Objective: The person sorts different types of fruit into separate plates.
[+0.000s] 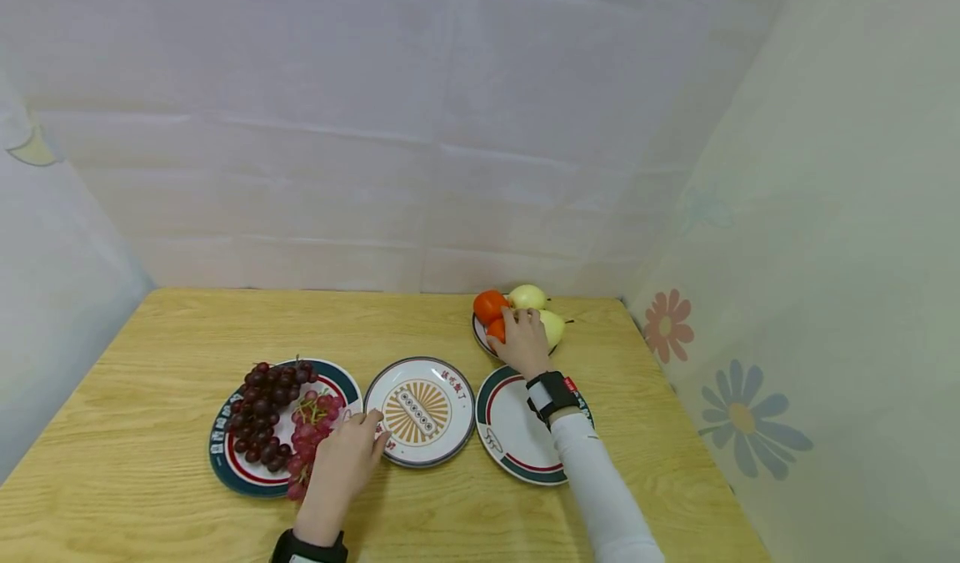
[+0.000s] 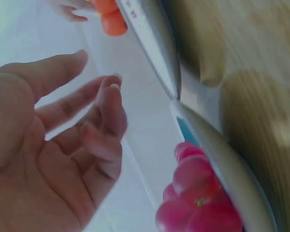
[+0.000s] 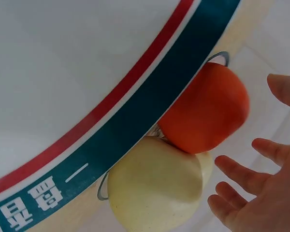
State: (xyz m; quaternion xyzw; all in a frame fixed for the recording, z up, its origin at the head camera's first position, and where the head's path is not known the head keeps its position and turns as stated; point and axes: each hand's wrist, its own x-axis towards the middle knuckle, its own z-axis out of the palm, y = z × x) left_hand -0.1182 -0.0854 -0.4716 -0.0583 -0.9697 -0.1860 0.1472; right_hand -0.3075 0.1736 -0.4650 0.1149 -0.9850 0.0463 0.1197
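My right hand [image 1: 523, 342] hovers over the small fruit plate [image 1: 480, 334] at the back right. That plate bears orange-red round fruits [image 1: 490, 305] and pale yellow pears [image 1: 528, 297]. In the right wrist view, the hand's fingers [image 3: 249, 179] are spread beside an orange-red fruit [image 3: 208, 108] and a pear [image 3: 157, 186], with a gap between. My left hand [image 1: 347, 454] is held by the right edge of the grape plate [image 1: 223, 465], near the middle plate [image 1: 416, 413]. Its fingers are loosely bent around nothing in the left wrist view. Red grapes [image 2: 198, 193] lie close to it.
Dark grapes [image 1: 258, 404] lie on the left of the grape plate, beside the red bunch. A green-rimmed white plate [image 1: 517, 421] sits under the right forearm. All plates stand on a wooden table [image 1: 300, 321], with white sheeting [image 1: 375, 171] behind and at the sides.
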